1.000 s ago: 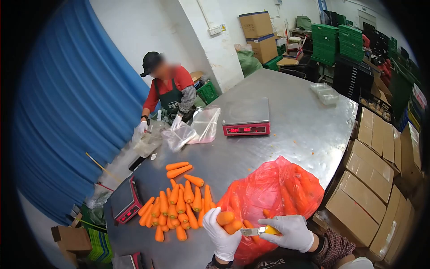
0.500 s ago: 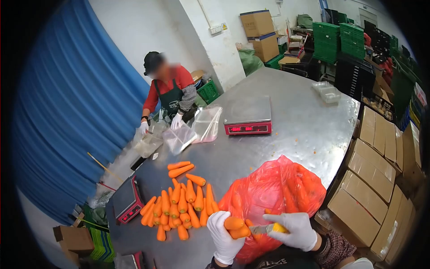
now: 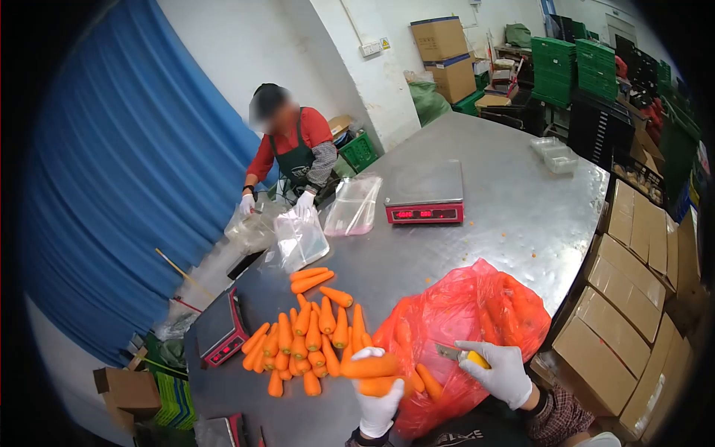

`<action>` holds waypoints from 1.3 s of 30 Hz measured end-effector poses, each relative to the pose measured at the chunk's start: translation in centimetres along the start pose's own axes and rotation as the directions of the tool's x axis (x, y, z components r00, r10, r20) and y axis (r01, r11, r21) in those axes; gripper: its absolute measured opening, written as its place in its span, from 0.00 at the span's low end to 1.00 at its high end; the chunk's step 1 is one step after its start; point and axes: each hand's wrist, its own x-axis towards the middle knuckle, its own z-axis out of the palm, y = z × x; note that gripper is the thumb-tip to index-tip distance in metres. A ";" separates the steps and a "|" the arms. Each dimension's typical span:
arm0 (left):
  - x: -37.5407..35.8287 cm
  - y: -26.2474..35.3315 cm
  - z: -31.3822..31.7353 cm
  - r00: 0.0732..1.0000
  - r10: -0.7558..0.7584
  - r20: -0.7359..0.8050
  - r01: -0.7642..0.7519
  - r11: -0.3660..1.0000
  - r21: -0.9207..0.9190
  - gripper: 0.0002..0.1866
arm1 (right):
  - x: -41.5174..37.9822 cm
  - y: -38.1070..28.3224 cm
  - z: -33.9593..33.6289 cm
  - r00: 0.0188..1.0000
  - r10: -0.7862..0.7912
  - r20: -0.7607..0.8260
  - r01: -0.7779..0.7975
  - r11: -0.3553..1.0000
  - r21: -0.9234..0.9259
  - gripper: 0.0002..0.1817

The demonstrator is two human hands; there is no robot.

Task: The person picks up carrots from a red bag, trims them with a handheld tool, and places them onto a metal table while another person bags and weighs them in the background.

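Two carrots (image 3: pixel 370 365) lie in the white-gloved grip of my left hand (image 3: pixel 378 412), slightly blurred, at the near edge of the pile. My right hand (image 3: pixel 506 375), also gloved, is closed on a small knife (image 3: pixel 475 360) with a yellow handle. Its short blade points left, apart from the held carrots. Between and beyond my hands spreads a red plastic bag (image 3: pixel 439 305) with more carrots inside; a few show at its mouth. Left of the bag, a heap of loose carrots (image 3: pixel 298 344) rests on the metal table (image 3: pixel 495 194).
A red scale (image 3: pixel 424 212) stands across the table, another scale (image 3: pixel 223 328) at the left edge. Opposite, a person in a red top (image 3: pixel 316 130) handles clear plastic bags (image 3: pixel 300 238). Clear trays (image 3: pixel 555 155) sit far right. Cardboard boxes (image 3: pixel 614 328) line the right side.
My left hand has turned the two carrots sideways, away from the blade. The knife has risen and separated from them. Across the table, the person's clear bag has shifted. The view has moved slightly.
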 end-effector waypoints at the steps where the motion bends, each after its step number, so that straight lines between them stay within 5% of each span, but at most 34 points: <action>1: 0.4 0.0 0.3 0.978 -0.203 -0.045 0.168 0.901 -0.400 0.35 | -0.2 -0.5 -0.1 0.999 -0.039 -0.008 0.039 0.999 0.026 0.18; 2: 0.8 0.1 0.6 0.934 -0.353 -0.052 0.230 0.706 -0.670 0.34 | -0.2 -0.9 -0.2 0.996 -0.083 -0.018 0.083 0.997 -0.003 0.17; 3: 1.0 0.2 0.5 0.933 -0.356 -0.050 0.233 0.707 -0.668 0.34 | -0.3 -0.8 0.1 0.997 -0.079 -0.018 0.079 0.997 -0.002 0.17; 5: 1.2 0.4 0.1 0.758 -0.633 0.160 0.345 0.181 -0.921 0.35 | -0.6 -0.3 0.6 0.968 -0.242 -0.067 0.232 0.965 -0.125 0.20; 7: 0.1 -2.4 -0.7 0.789 -0.586 0.185 0.334 0.158 -0.929 0.36 | -0.8 -0.8 0.4 0.957 -0.288 -0.027 0.277 0.938 -0.209 0.22; 9: -0.3 -3.3 -0.9 0.767 -0.592 0.248 0.297 -0.016 -0.955 0.36 | -0.9 -1.4 0.6 0.943 -0.332 0.016 0.322 0.902 -0.288 0.23; 13: -0.7 -2.9 -0.6 0.760 -0.596 0.260 0.342 0.027 -0.939 0.37 | -0.6 -2.1 1.7 0.919 -0.389 0.064 0.382 0.839 -0.388 0.28; 15: -0.9 -2.7 -0.5 0.758 -0.572 0.312 0.295 -0.126 -0.947 0.36 | -0.5 -2.2 2.1 0.905 -0.419 0.074 0.410 0.815 -0.410 0.29; 18: -0.9 -1.6 -0.4 0.770 -0.551 0.320 0.346 -0.061 -0.936 0.35 | 0.1 -2.1 2.1 0.895 -0.441 0.073 0.430 0.807 -0.404 0.29; 21: -0.6 -1.0 -0.4 0.743 -0.559 0.368 0.298 -0.216 -0.930 0.35 | 2.7 2.2 2.4 0.918 -0.295 -0.265 0.213 0.930 -0.299 0.24; 23: -0.6 -0.3 -0.2 0.727 -0.595 0.344 0.294 -0.182 -0.938 0.35 | 3.1 4.5 2.2 0.909 -0.161 -0.385 0.115 0.983 -0.141 0.23; 26: -0.8 -1.2 0.3 0.696 -0.636 0.332 0.296 -0.167 -0.941 0.33 | 2.1 1.1 1.3 0.927 -0.313 -0.205 0.275 0.941 -0.197 0.23; 29: -0.2 -3.0 0.6 0.731 -0.506 0.458 0.363 -0.280 -0.889 0.32 | 1.4 0.4 2.0 0.953 -0.281 -0.112 0.264 0.953 -0.145 0.23; 31: -0.2 -2.2 0.8 0.658 -0.678 0.327 0.454 0.012 -0.891 0.32 | 1.0 -0.1 2.0 0.957 -0.278 -0.081 0.267 0.955 -0.126 0.25; 33: -0.5 -3.2 0.6 0.652 -0.672 0.351 0.458 -0.019 -0.889 0.32 | 0.8 -1.1 1.8 0.931 -0.357 0.076 0.363 0.885 -0.290 0.27; 39: -0.8 -2.8 1.2 0.628 -0.693 0.354 0.490 -0.002 -0.872 0.30 | 1.4 -2.5 2.7 0.882 -0.456 0.120 0.471 0.846 -0.251 0.28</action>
